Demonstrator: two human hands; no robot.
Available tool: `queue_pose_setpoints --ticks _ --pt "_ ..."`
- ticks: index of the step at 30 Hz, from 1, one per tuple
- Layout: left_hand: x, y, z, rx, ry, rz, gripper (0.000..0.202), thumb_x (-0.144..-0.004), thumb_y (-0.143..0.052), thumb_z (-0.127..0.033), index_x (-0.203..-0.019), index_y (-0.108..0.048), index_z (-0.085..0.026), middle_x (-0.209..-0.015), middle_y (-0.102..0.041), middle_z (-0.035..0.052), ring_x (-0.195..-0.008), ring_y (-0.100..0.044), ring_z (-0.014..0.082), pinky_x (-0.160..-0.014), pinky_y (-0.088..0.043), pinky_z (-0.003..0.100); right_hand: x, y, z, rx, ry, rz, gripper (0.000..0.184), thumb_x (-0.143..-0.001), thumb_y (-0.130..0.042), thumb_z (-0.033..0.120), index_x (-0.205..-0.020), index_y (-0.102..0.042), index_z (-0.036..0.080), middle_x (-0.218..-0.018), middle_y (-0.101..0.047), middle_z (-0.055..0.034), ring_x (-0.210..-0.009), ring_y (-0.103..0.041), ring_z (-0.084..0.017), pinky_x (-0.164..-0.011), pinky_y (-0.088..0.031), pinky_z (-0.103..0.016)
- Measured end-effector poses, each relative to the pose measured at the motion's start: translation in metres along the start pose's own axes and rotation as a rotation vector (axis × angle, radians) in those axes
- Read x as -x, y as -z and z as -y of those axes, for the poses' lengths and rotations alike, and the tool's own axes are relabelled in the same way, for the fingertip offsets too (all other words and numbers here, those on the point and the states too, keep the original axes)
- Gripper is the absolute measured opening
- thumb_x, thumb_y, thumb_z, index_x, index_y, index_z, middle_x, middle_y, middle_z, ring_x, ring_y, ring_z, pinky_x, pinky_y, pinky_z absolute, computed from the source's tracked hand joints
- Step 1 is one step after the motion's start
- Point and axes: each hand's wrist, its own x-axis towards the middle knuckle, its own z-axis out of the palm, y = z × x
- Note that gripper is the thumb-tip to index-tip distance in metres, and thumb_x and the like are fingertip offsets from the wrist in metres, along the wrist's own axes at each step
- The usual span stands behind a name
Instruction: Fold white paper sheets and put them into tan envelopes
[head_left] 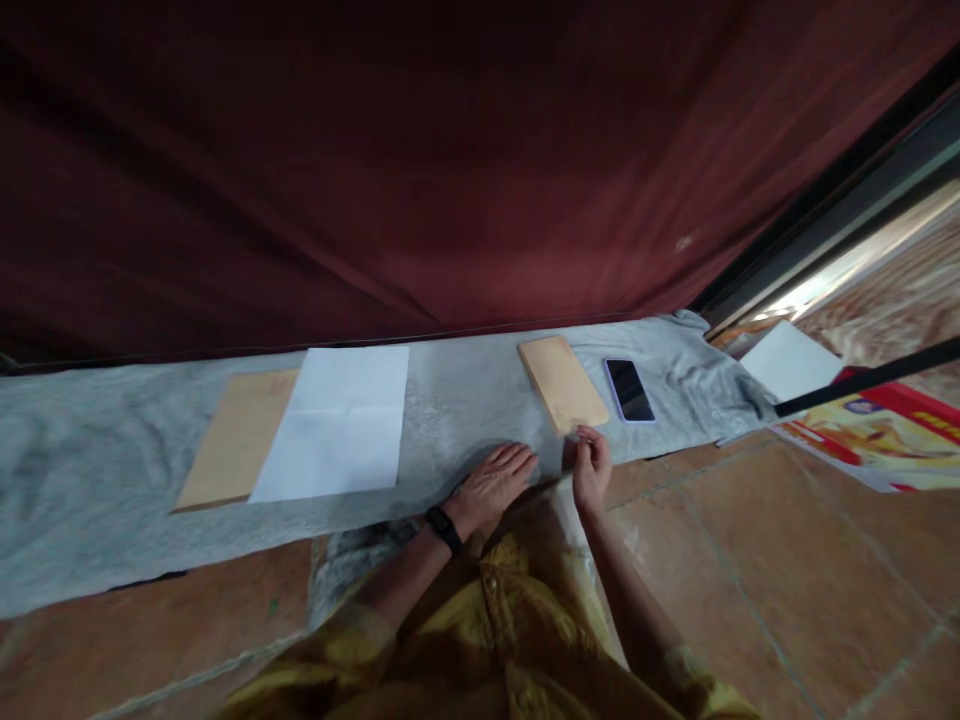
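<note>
Cloth [465,400] under brown paper [562,380], dark red curtain [480,180] behind, tiled floor [720,560] below.

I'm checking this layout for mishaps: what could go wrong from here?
The right hand is at the near corner of the small tan packet, close to the front edge of the gray cloth; a tug might pull it off. The phone lies beside that packet, so a sideways sweep could knock it. The white paper overlaps the brown sheet; moving one may shift both.
</note>
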Motion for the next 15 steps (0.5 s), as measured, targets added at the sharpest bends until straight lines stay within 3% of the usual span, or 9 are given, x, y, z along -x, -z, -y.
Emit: queue_pose_setpoints --ticks 3,8,15 --pt "0.020 0.005 0.012 -0.092 0.066 -0.022 0.042 -0.099 -0.054 -0.031 -0.138 -0.052 -0.017 -0.146 -0.057 0.0106 -0.139 -0.048 0.0225 -0.121 -0.029 0.041 0.016 -0.028 0.007 -0.083 -0.110 0.241 0.037 -0.087 -0.053 0.046 -0.110 -0.064 0.020 -0.102 -0.068 -0.0076 -0.079 -0.063 -0.018 -0.072 -0.055 -0.034" --pt "0.061 0.026 0.040 -0.164 0.241 -0.092 0.043 -0.101 -0.048 -0.033 -0.141 -0.052 -0.017 -0.147 -0.056 0.0109 -0.141 -0.047 0.0224 -0.122 -0.028 0.045 0.038 -0.085 0.016 -0.115 -0.183 0.516 0.037 -0.084 -0.056 0.044 -0.108 -0.069 0.020 -0.103 -0.071 -0.0100 -0.079 -0.067 -0.022 -0.070 -0.060 -0.037" --pt "0.144 0.068 0.095 -0.226 0.865 -0.413 0.051 -0.100 -0.044 -0.034 -0.145 -0.047 -0.012 -0.150 -0.049 0.0209 -0.143 -0.041 0.0327 -0.116 -0.035 0.051 0.077 -0.168 0.039 0.016 -0.270 0.850 0.031 -0.086 -0.053 0.029 -0.111 -0.070 0.023 -0.074 -0.067 -0.0005 -0.059 -0.063 -0.016 -0.059 -0.057 -0.029"
